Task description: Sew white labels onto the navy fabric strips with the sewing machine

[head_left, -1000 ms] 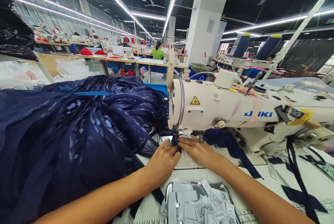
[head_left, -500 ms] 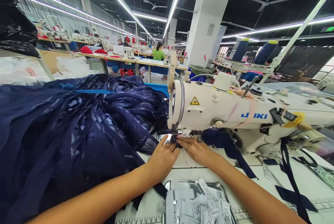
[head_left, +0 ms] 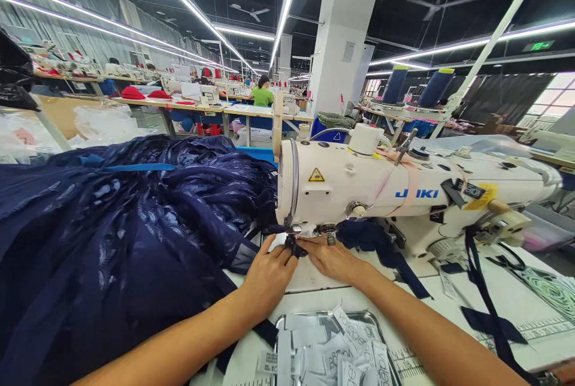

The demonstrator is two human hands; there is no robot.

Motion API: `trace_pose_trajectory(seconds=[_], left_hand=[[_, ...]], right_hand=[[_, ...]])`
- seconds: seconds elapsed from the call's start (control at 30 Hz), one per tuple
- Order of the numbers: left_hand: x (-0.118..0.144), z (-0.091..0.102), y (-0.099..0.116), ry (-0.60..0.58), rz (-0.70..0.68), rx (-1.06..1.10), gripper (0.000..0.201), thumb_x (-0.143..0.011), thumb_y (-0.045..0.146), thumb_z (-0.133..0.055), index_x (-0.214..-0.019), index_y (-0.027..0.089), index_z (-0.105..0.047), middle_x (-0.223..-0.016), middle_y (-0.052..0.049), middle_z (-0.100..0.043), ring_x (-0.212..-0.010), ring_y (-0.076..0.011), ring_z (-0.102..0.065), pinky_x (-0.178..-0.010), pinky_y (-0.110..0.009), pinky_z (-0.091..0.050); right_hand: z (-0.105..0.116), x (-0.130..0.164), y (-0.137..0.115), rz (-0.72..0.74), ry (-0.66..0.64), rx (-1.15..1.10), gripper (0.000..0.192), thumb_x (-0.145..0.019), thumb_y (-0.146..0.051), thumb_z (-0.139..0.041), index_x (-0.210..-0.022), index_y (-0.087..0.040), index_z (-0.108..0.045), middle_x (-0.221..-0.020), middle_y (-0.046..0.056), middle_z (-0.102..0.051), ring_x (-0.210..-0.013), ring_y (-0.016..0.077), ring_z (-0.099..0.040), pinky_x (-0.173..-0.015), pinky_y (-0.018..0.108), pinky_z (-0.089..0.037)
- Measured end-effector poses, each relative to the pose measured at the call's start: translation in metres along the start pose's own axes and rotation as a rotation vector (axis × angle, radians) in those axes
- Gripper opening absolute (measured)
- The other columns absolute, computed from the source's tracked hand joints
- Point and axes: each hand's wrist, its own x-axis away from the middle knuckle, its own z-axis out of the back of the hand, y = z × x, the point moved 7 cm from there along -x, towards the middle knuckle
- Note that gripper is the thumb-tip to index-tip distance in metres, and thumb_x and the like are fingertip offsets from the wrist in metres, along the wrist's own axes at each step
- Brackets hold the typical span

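A white sewing machine [head_left: 386,191] stands across the table. Both my hands lie under its head at the needle. My left hand [head_left: 268,277] presses a dark navy strap [head_left: 294,248] flat on the machine bed, fingers together. My right hand [head_left: 330,257] pinches the same strap just right of the needle. A large heap of navy lace fabric [head_left: 117,230] lies to the left, touching my left forearm.
A metal tray [head_left: 287,323] of white paper labels sits near the table's front edge between my forearms. Navy ribbons [head_left: 487,308] hang from the machine's right end. Blue thread cones [head_left: 433,87] stand behind. Other people work at distant tables [head_left: 263,109].
The view has shifted slightly, so everything sits a little further left. Both hands stay at the needle on the strap, with the left fingers edged forward.
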Motion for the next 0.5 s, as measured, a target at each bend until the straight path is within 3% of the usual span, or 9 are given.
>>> trace_pose_trajectory(seconds=[0.17, 0.33, 0.4, 0.5], left_hand=[[0.011, 0.007, -0.026, -0.102, 0.056, 0.072, 0.018, -0.073, 0.002, -0.046, -0.075, 0.015, -0.058, -0.079, -0.005, -0.061, -0.076, -0.0191, -0.056, -0.083, -0.040, -0.040], [0.013, 0.004, -0.075, -0.138, 0.327, 0.293, 0.032, -0.065, -0.006, -0.040, -0.082, 0.015, -0.058, -0.080, -0.003, -0.061, -0.078, -0.0162, -0.056, -0.073, -0.029, -0.044], [0.010, 0.004, -0.073, -0.124, 0.326, 0.311, 0.033, -0.063, -0.003, -0.044, -0.088, 0.014, -0.058, -0.087, -0.004, -0.060, -0.083, -0.0175, -0.054, -0.075, -0.032, -0.043], [0.005, 0.007, -0.050, -0.117, 0.149, 0.239, 0.028, -0.069, 0.007, -0.049, -0.094, 0.016, -0.058, -0.092, -0.006, -0.057, -0.087, -0.0208, -0.050, -0.077, -0.036, -0.039]], right_hand=[[0.006, 0.004, -0.004, -0.044, 0.005, 0.003, 0.027, -0.080, -0.020, -0.047, -0.102, -0.015, -0.062, -0.101, 0.011, -0.062, -0.091, 0.0227, -0.057, -0.083, 0.039, -0.043], [0.006, 0.007, -0.023, -0.025, -0.040, -0.026, 0.033, -0.083, -0.027, -0.048, -0.111, -0.013, -0.055, -0.102, 0.012, -0.056, -0.091, 0.0224, -0.053, -0.077, 0.036, -0.046], [0.005, 0.007, -0.026, -0.031, -0.022, -0.019, 0.030, -0.084, -0.026, -0.046, -0.110, -0.013, -0.055, -0.099, 0.011, -0.055, -0.089, 0.0226, -0.051, -0.077, 0.037, -0.045], [0.003, 0.006, -0.025, -0.026, 0.005, -0.042, 0.027, -0.085, -0.023, -0.044, -0.107, -0.014, -0.057, -0.098, 0.011, -0.055, -0.087, 0.0213, -0.051, -0.076, 0.036, -0.045]])
